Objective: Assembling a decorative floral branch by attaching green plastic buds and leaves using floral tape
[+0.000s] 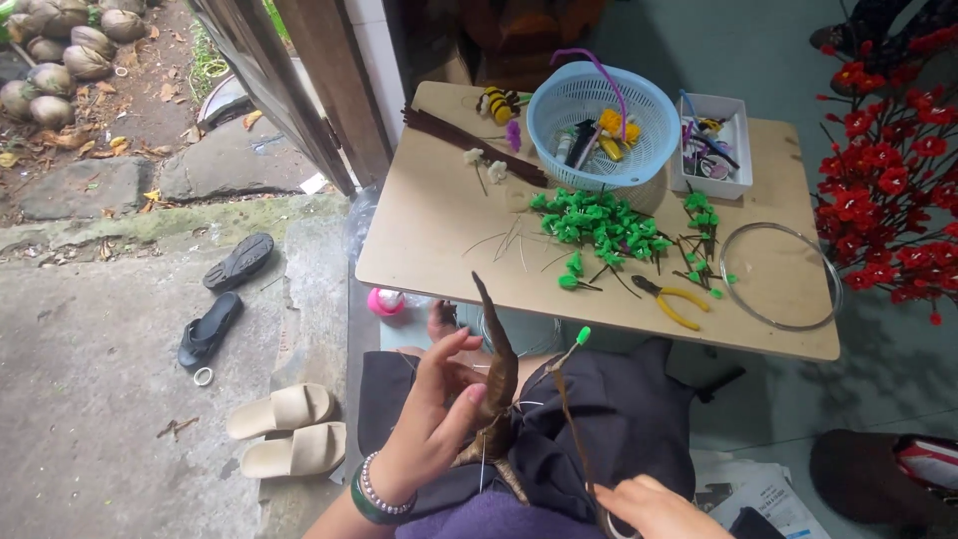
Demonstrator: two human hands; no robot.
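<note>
My left hand [439, 404] is closed around a brown wrapped branch [498, 374] that points up over my lap. A thin brown stem with a green tip [571, 384] rises beside it, held low down by my right hand [647, 505] at the bottom edge. Thin wires stick out near the branch. On the low wooden table [439, 230] ahead lies a pile of small green leaf pieces [599, 222]. Yellow-handled pliers [671, 299] lie near the table's front edge.
A light blue basket [602, 120] and a white tray [717, 142] with craft bits stand at the table's back. A wire ring [783, 274] lies at right. Red artificial flowers [888, 160] stand far right. Sandals [284, 429] and slippers [225, 294] lie on the concrete at left.
</note>
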